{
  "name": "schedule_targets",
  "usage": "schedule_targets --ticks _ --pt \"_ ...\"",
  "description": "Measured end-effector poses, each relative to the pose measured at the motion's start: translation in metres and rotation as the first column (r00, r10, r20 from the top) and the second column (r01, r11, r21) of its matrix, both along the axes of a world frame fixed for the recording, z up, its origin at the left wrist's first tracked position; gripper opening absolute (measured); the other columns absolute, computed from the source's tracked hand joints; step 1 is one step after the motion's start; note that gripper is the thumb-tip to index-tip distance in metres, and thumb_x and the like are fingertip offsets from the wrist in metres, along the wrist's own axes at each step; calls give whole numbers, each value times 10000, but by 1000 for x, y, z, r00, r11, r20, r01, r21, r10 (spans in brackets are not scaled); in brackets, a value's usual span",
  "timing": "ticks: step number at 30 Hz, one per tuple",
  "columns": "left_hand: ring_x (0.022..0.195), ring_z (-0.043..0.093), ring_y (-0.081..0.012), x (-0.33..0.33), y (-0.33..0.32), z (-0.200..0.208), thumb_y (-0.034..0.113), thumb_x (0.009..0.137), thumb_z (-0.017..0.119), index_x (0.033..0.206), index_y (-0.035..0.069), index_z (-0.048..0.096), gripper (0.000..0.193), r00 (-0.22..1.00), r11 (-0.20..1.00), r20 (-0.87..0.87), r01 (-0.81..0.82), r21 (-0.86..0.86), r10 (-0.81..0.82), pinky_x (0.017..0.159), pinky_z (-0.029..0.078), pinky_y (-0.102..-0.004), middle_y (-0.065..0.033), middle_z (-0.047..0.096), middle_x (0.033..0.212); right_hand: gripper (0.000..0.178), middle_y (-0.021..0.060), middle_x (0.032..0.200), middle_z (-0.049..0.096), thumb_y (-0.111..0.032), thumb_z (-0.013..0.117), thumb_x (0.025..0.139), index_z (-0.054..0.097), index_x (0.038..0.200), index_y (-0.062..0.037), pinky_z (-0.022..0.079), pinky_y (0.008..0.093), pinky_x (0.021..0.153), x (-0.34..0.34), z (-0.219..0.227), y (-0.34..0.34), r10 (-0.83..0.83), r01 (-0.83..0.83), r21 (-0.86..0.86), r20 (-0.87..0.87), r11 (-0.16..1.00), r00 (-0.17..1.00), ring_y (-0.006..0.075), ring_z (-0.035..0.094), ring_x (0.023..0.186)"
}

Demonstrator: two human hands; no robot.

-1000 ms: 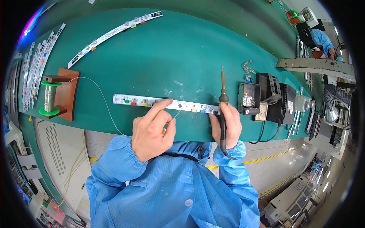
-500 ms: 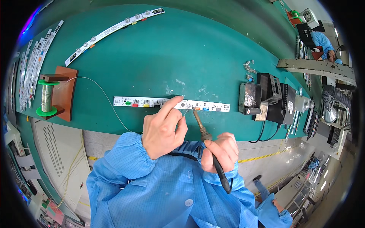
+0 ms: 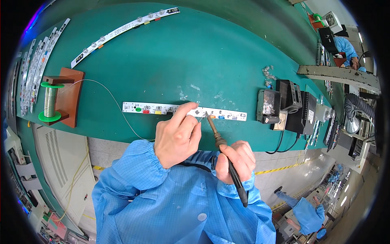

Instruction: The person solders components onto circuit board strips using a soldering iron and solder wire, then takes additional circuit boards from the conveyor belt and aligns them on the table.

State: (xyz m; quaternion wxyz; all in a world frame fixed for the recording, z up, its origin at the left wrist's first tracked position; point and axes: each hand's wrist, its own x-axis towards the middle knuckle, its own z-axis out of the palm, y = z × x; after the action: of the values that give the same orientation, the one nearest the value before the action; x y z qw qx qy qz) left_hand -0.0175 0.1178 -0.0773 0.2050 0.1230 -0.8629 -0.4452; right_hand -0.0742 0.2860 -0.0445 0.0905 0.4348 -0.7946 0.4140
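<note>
Since a second ago, your right hand (image 3: 237, 160) has swung the soldering iron (image 3: 219, 140) from nearly upright at the strip's right end to a slant toward its middle, and your left hand (image 3: 177, 136) has slid a little rightward. Beneath everything lies your green bench (image 3: 162, 61). Across it, in front of you, your white circuit strip (image 3: 166, 108) lies flat, roughly level, near the bench's front edge. To its left stands a brown stand (image 3: 77, 99) carrying a green-flanged spool (image 3: 50, 101). Your left hand is curled over the strip, index fingertip on its upper edge, thumb and fingers pinching the solder wire (image 3: 108, 90), which loops over from the spool. Your right hand is closed around the iron's dark handle. Its tip reaches the strip just left of an orange part (image 3: 212, 116); actual contact is too small to tell.
</note>
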Motion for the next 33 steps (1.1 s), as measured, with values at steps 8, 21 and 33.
schedule_targets --ticks 8,21,33 --pt "551 623 -242 0 -1 -1 -17 712 677 703 21 554 129 1000 999 11 9 38 -9 443 466 -328 -147 632 1072 189 107 592 551 -130 644 818 648 833 59 416 330 486 -2 -2 -2 -4 4 -38 -4 999 1000 231 511 502" --pt "450 491 -72 0 -3 -8 -63 729 628 665 1 515 145 996 979 -39 86 183 -81 400 375 -245 -150 628 1081 297 213 934 616 -188 526 896 591 1053 56 452 437 796 -2 -41 82 -474 439 -220 -145 871 868 310 571 879" --pt "645 617 -186 12 54 29 -55 758 695 831 -5 619 117 923 825 -96 377 421 -373 518 468 -282 -120 652 885 522 249 1106 597 -25 688 828 470 1302 -30 495 296 710 5 -12 37 129 136 -365 614 921 779 171 595 780"
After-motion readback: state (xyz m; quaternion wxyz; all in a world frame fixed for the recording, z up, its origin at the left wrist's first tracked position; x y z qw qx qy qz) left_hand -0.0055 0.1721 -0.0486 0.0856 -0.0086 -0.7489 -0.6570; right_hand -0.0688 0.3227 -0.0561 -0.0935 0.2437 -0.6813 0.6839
